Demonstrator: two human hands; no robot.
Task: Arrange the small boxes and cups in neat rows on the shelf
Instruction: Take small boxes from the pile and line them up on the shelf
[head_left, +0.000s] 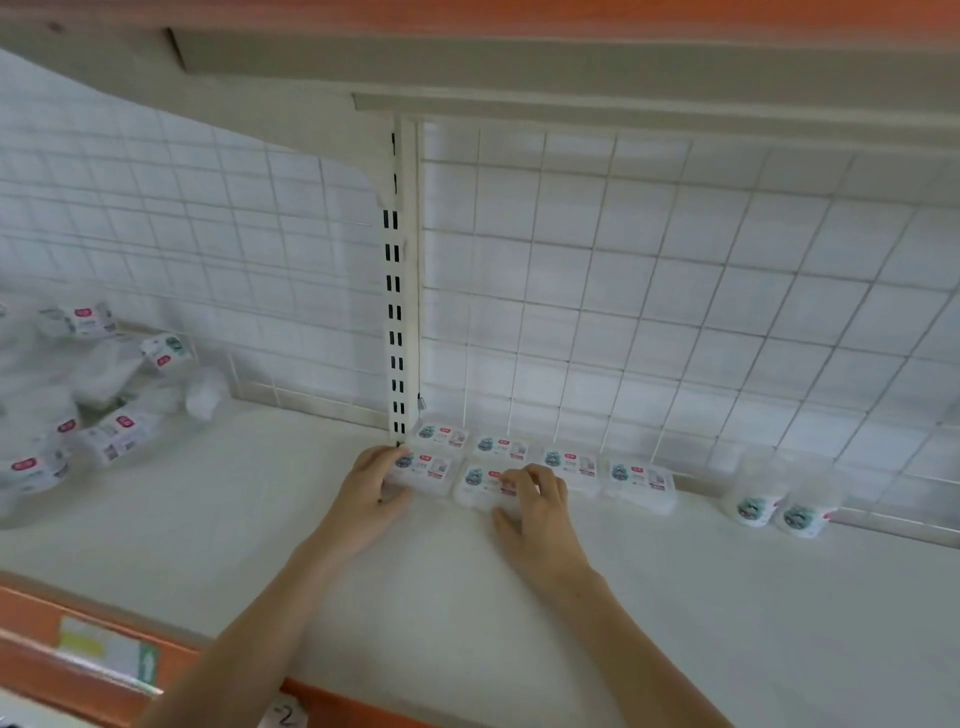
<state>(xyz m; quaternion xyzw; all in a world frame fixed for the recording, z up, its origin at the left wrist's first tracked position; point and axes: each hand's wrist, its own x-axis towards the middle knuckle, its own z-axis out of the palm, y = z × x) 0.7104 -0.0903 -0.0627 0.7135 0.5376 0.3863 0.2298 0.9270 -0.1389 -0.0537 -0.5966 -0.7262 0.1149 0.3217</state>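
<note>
Left hand (375, 480) grips the front-left box (423, 472), fingers curled over its left end; right hand (531, 499) pinches the front-right box (480, 484) from its right. Both boxes lie between the hands, long axes along the shelf (675, 597) back edge, just before the back row (524, 451). Cups (774, 506) stand well right, nearer the right hand.

Two forearms in view, entering from the lower edge of the frame. Both are bare from the frame edge to the wrist: no sleeve, cuff or glove visible on either. Left hand (371, 491): no ring, watch, band or strap seen at the fingers or wrist. Right hand (535, 506): likewise unadorned, no jewellery or covering. Fingernails appear short; finer detail is lost to blur. No markings or dressings can be made out on either limb.
</note>
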